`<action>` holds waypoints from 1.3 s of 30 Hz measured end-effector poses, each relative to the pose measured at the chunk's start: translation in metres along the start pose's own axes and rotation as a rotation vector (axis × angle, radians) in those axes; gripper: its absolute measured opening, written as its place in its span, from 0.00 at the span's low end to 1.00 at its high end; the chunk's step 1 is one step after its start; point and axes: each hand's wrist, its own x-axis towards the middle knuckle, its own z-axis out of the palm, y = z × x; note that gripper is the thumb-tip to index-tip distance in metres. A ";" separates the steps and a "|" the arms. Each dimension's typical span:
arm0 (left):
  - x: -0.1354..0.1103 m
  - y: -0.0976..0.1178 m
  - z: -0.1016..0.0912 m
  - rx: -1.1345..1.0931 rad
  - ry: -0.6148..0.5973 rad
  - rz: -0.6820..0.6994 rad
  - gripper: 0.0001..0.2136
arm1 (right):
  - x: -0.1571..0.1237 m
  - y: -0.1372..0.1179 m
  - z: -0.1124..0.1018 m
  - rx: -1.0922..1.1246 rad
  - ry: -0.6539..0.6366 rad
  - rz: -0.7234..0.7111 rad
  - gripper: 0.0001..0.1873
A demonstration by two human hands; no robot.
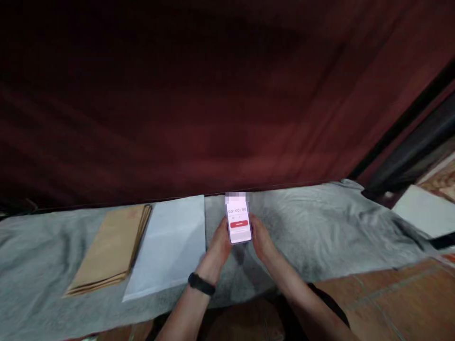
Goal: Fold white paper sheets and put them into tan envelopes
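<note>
Grey cloth [320, 227] spreads below the lit smartphone [240, 233] we grasp between our left hand [221, 239] and right hand [261, 238], both half-curled along its edges. We appear to be reading its zeroed timer [237, 210]; pressing the red button [239, 224] would call for one thumb freed. Brown paper [110, 248] and a white sheet [172, 246] lie to our left.

Phone [240, 233] between our left hand [222, 238] and right hand [260, 237], above the cloth [320, 232], sheet [170, 246] to our left, paper stack [106, 246] just left of that, both on the cloth, curtain [213, 118] behind, floor [398, 303] before it.
</note>
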 end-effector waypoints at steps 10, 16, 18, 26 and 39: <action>0.005 -0.005 -0.004 -0.054 0.023 0.012 0.13 | 0.002 0.007 -0.007 -0.022 0.036 0.075 0.18; 0.008 -0.005 -0.005 -0.053 0.024 0.014 0.16 | 0.005 0.007 -0.006 -0.084 0.057 0.082 0.22; 0.009 -0.005 -0.004 -0.047 0.053 0.004 0.18 | 0.006 0.006 -0.005 -0.090 0.064 0.088 0.22; 0.011 -0.006 -0.002 -0.051 0.066 0.014 0.18 | 0.005 0.005 -0.005 -0.071 0.064 0.078 0.20; 0.006 -0.006 -0.003 0.007 0.018 0.026 0.18 | 0.004 0.010 -0.009 -0.044 0.073 0.082 0.18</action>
